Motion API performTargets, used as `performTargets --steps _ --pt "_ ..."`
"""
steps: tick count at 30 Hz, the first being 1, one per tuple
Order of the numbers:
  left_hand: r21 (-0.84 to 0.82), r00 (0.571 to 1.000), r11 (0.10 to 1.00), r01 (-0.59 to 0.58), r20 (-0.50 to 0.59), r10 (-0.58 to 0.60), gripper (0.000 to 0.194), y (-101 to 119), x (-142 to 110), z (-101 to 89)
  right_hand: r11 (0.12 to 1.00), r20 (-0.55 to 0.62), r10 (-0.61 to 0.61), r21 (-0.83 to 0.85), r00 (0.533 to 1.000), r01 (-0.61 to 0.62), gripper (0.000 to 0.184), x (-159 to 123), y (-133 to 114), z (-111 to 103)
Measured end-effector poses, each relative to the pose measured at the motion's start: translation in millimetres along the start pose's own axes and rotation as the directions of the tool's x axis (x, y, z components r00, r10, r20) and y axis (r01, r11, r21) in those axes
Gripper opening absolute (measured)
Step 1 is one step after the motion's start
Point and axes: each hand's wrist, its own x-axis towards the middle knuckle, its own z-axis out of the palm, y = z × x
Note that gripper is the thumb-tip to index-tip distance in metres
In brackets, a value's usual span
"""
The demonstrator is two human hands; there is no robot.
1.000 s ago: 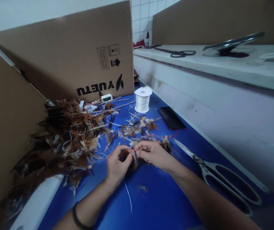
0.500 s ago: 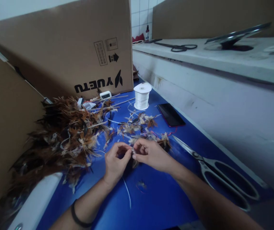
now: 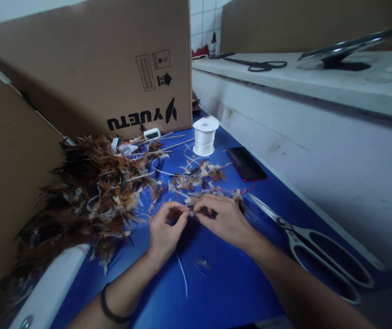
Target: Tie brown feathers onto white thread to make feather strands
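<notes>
Left grip (image 3: 166, 230): thumb and forefinger pinched together at the middle of the frame, apparently on a small pale piece (image 3: 191, 213).
Right grip (image 3: 226, 220): pinched on the same piece from the other side, fingertips almost meeting the left ones.
Pale piece: between the two sets of fingertips, above the tabletop (image 3: 240, 301).
Handling: the work in hand looks like fine fingertip work on something light; it would likely go best with one pinch holding steady while the other makes small, gentle moves, since a hard tug could probably slip or bend it.
White strand (image 3: 182, 274): trails below the left hand, lower middle; worth keeping clear of the fingers.
Feather tuft (image 3: 202, 264): small, lying below the hands.
Loose feathers (image 3: 212, 172): just beyond the hands, with a larger feather pile (image 3: 93, 205) at left.
Scissors (image 3: 281, 222): right of the right hand, points toward the middle.
Spool (image 3: 204, 139): upright, upper middle.
Hard to make out: the fingers cover most of the pale piece, so thread, knot or quill cannot be told apart; the strand's upper end is hidden; both forearms run off the bottom edge.
</notes>
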Motion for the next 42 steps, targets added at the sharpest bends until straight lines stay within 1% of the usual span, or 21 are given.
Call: performTargets --steps 5,9,11,18,24,29,34,38,42 --pt "0.010 0.999 0.999 -0.032 0.008 0.032 0.014 1.8 0.0 -0.8 0.992 -0.024 -0.125 -0.014 0.992 0.125 0.014 -0.6 1.5 1.9" --pt "0.029 0.998 0.998 -0.063 -0.002 0.064 0.014 2.3 1.0 -1.0 0.972 -0.076 -0.233 -0.039 0.969 0.231 0.016 -0.1 3.9 4.1" --pt "0.034 0.997 0.997 -0.072 -0.011 0.073 0.014 2.1 1.4 -0.8 0.963 -0.083 -0.266 -0.065 0.960 0.261 0.015 -0.3 4.8 5.1" --pt "0.032 0.996 0.996 -0.087 -0.023 0.088 0.019 2.6 0.8 0.4 0.946 -0.072 -0.317 -0.087 0.946 0.311 0.014 -1.2 4.2 6.4" --pt "0.028 0.994 0.995 -0.095 -0.042 0.096 0.025 2.2 -0.2 0.2 0.952 -0.068 -0.304 -0.042 0.950 0.302 0.016 -0.6 0.7 6.6" --pt "0.015 0.992 0.993 -0.117 -0.054 0.118 0.028 1.3 -1.5 0.4 0.971 -0.092 -0.232 0.043 0.968 0.237 0.015 -0.5 -3.8 7.8" --pt "0.036 0.988 0.989 -0.141 -0.057 0.142 0.028 -0.4 -3.2 1.5 0.986 -0.109 -0.074 0.140 0.991 0.088 0.010 0.4 -5.7 9.0" --pt "0.061 0.985 0.986 -0.158 -0.064 0.162 0.028 -1.7 -3.6 1.5 0.962 -0.027 0.087 0.261 0.996 -0.077 0.004 -0.6 -4.1 11.3" --pt "0.071 0.979 0.979 -0.190 -0.057 0.194 0.029 -1.8 -3.5 0.8 0.888 0.079 0.223 0.396 0.972 -0.236 0.003 -0.2 0.2 13.2"
